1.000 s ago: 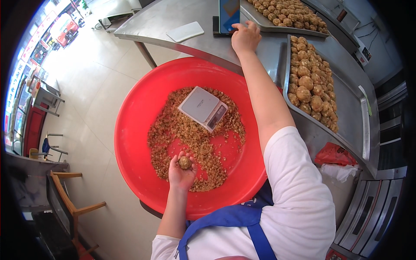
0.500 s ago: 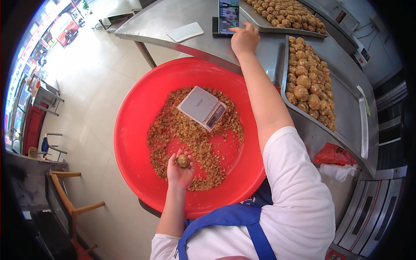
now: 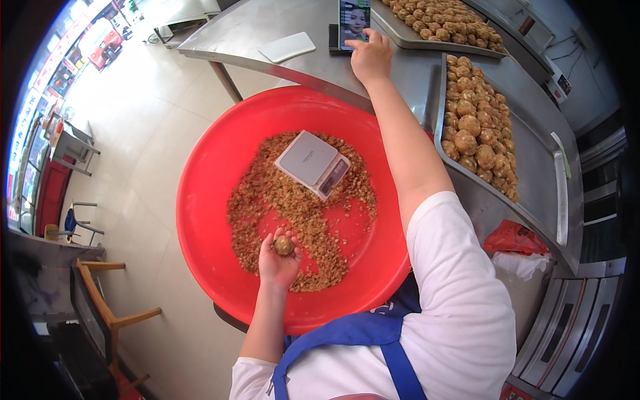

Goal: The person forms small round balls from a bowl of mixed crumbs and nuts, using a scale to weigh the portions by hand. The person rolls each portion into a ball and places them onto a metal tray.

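My left hand is palm up over the red tub, its fingers curled round a brown ball of crumbly filling. Stretched out to the far side, my right hand touches the lit screen of an upright phone with thumb and finger apart; it holds nothing. Loose, coarse brown filling lies spread across the bottom of the round red tub. A white kitchen scale rests, tilted, on that filling.
A metal table carries a tray of filling balls on the right and another tray of balls behind. A white flat rectangular thing lies by the phone. A wooden chair is at left, a red bag at right.
My right hand has shifted slightly on the phone, a finger now higher up the screen. The left hand still holds the ball in the same place.
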Action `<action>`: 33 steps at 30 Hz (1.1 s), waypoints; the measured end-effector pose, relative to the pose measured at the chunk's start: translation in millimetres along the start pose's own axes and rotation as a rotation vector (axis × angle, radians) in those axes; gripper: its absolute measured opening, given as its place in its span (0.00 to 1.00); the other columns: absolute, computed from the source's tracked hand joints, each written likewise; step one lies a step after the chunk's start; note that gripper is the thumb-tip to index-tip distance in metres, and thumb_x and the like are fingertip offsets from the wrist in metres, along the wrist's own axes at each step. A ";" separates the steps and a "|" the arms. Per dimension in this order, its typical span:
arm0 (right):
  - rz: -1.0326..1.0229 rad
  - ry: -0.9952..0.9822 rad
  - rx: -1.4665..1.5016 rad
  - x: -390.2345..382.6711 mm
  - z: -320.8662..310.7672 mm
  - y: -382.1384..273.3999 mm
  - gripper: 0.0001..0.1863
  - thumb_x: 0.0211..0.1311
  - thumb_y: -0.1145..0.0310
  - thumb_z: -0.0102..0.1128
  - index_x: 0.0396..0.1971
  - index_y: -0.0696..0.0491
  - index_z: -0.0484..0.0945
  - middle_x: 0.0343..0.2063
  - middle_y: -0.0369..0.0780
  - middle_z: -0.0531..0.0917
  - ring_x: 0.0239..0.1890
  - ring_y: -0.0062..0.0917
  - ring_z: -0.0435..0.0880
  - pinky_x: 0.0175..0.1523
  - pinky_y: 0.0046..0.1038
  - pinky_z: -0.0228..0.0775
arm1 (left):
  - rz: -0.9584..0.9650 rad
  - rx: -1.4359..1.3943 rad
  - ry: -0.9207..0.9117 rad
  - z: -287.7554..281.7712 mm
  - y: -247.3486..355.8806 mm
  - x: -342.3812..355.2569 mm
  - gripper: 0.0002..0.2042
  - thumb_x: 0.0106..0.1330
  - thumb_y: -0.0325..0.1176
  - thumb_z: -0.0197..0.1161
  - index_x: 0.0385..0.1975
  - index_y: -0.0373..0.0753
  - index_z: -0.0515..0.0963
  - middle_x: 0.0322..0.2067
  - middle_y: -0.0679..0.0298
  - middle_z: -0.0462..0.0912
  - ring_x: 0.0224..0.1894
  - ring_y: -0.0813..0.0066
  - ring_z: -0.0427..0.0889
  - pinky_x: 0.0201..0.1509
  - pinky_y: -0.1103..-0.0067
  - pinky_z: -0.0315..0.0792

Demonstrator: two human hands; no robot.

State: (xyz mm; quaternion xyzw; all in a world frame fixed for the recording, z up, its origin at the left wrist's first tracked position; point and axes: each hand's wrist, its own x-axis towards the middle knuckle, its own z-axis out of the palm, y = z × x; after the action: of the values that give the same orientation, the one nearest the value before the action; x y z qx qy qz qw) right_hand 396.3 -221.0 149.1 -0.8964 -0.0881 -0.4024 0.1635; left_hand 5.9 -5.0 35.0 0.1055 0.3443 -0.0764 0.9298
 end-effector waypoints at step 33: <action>-0.053 -0.705 0.643 -242.9 -1.8 -126.4 0.18 0.62 0.52 0.52 0.25 0.51 0.80 0.28 0.42 0.82 0.34 0.36 0.82 0.36 0.37 0.73 | -0.230 0.429 -0.393 -16.0 -16.7 18.6 0.42 0.64 0.69 0.35 0.64 0.36 0.59 0.57 0.54 0.70 0.63 0.62 0.64 0.67 0.68 0.55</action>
State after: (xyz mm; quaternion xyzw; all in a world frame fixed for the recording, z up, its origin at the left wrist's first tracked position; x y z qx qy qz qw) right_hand 198.0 -110.4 -3.9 -0.8797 -0.2810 -0.0304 0.3824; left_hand 6.2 -18.4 8.6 0.2427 0.1437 -0.2711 0.9203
